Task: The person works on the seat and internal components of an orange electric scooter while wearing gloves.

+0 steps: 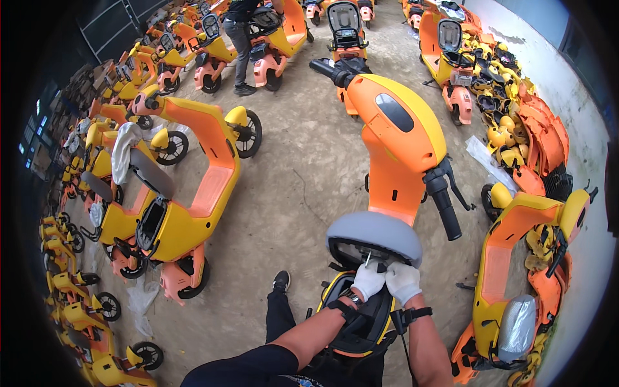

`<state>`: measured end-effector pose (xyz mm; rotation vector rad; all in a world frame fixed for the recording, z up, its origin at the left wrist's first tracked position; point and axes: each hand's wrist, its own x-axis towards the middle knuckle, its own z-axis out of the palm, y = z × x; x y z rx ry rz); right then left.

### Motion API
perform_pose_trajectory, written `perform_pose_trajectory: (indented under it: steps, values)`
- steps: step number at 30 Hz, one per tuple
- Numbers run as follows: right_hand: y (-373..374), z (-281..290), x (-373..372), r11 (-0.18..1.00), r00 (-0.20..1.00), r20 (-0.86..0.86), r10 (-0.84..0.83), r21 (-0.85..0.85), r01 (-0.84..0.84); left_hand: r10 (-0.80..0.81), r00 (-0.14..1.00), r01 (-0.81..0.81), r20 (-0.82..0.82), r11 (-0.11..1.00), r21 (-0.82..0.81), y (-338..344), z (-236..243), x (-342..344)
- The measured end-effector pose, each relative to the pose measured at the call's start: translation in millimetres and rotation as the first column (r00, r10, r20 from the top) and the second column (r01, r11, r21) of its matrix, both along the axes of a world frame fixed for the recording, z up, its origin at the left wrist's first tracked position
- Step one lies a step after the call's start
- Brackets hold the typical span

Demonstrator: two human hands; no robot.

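Note:
An orange and yellow electric scooter (pixel 391 174) stands in front of me with its grey seat (pixel 377 227) tipped up. My left hand (pixel 369 281), in a white glove, is closed under the raised seat, at its front underside. A slim metallic piece (pixel 368 259) sticks up by those fingers; its kind is too small to tell. Right beside it, my right hand (pixel 403 282), also gloved in white, has its fingers curled against the same underside. What either hand grips is hidden. Below both hands lies the black storage bucket (pixel 353 327) of the scooter, uncovered.
Another scooter (pixel 187 219) with a lifted seat stands at left; one with a silver-wrapped seat (pixel 518 327) is close at right. Orange and yellow body panels (pixel 541 138) pile along the right wall. A person (pixel 240 39) stands among scooters at the far left.

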<state>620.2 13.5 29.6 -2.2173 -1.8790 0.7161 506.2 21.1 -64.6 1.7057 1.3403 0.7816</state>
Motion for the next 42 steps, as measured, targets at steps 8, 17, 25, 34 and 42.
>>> perform_pose_trajectory:
  steps: [8, 17, 25, 34, 42]
  values:
    - [-9, -13, 8, 0.996, 0.98, -0.195, 0.034, 0.085, -0.018, 0.35, 0.781, -0.147, 0.518, 0.908, -0.392, -3, 31, 0]
    - [-13, -9, -5, 0.999, 0.939, -0.342, 0.04, 0.046, -0.026, 0.272, 0.821, -0.058, 0.501, 0.914, -0.402, -2, 33, -18]
    - [-21, -10, -4, 0.986, 0.958, -0.287, -0.006, 0.158, 0.054, 0.282, 0.777, 0.13, 0.562, 0.802, -0.583, -5, 38, -33]
    - [-21, 38, 9, 0.994, 0.996, -0.073, 0.05, 0.1, -0.042, -0.247, 0.924, 0.196, 0.291, 0.962, 0.193, -11, 63, -51]
    - [-40, 48, 9, 0.912, 0.343, -0.865, -0.365, -0.258, 0.319, -0.183, 0.938, 0.149, 0.295, 0.98, 0.133, -10, 63, -40]
